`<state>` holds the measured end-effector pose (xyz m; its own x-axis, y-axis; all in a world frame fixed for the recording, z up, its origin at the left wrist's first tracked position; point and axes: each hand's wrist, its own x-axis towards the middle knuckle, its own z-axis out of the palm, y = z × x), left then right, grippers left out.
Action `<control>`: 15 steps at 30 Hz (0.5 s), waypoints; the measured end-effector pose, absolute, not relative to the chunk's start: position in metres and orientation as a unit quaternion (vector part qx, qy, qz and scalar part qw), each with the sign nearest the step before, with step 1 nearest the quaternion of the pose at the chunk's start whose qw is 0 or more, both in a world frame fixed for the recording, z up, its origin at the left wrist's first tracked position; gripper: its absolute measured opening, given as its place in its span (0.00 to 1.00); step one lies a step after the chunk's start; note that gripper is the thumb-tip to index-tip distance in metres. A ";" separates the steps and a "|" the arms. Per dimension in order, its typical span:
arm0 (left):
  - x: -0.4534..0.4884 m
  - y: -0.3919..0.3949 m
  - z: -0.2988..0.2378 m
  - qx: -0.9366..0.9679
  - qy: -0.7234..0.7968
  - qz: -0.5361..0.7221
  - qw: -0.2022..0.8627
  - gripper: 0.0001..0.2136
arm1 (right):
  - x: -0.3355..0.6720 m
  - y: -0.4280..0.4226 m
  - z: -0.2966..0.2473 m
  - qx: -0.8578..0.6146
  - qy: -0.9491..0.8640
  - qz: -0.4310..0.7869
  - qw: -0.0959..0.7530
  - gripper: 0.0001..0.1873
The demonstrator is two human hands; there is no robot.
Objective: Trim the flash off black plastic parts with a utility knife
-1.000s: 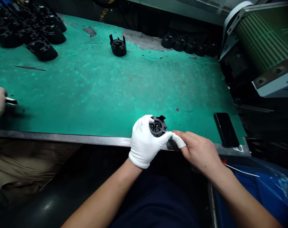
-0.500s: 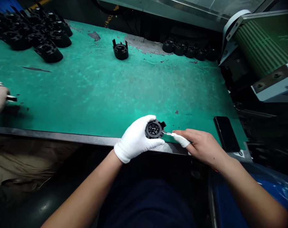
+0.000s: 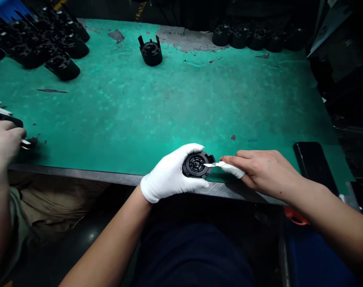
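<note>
A round black plastic part (image 3: pixel 196 164) with concentric rings and a tab at its upper right is held near the table's front edge. Around its left side curls my left hand (image 3: pixel 173 172), in a white glove, with thumb and fingers gripping the rim. My right hand (image 3: pixel 259 169) is bare but for a white covering on the thumb. It grips a scalpel-like knife (image 3: pixel 211 164) with a short bright blade, whose tip lies over the part's face near the centre rings. Whether the tip touches the plastic, I cannot tell.
A single black pronged housing (image 3: pixel 151 54) stands at the back of the green table (image 3: pixel 109 107). Many similar housings (image 3: pixel 63 65) crowd the back left, and a row (image 3: pixel 239 38) lines the back right. A phone (image 3: pixel 315 165) lies right. At left is a co-worker's hand (image 3: pixel 4 141).
The view has shifted, so the phone and back row appear farther right. The knife tip has moved inward from the part's rim. The co-worker's hand reaches farther into view.
</note>
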<state>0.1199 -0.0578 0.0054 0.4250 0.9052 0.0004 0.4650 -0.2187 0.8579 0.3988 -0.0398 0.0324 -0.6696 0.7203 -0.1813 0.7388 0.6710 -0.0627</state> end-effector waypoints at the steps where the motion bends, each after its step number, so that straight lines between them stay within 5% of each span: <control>1: 0.120 -0.058 0.005 0.734 0.466 0.269 0.413 0.39 | 0.399 -0.040 0.031 0.406 0.910 -0.060 0.067 0.26; 7: 0.134 -0.076 -0.001 0.721 0.498 0.329 0.352 0.38 | 0.402 -0.076 0.024 0.462 0.877 -0.130 -0.037 0.16; 15: 0.160 -0.100 -0.012 0.673 0.533 0.403 0.317 0.37 | 0.388 -0.124 0.025 0.483 0.844 -0.225 -0.059 0.26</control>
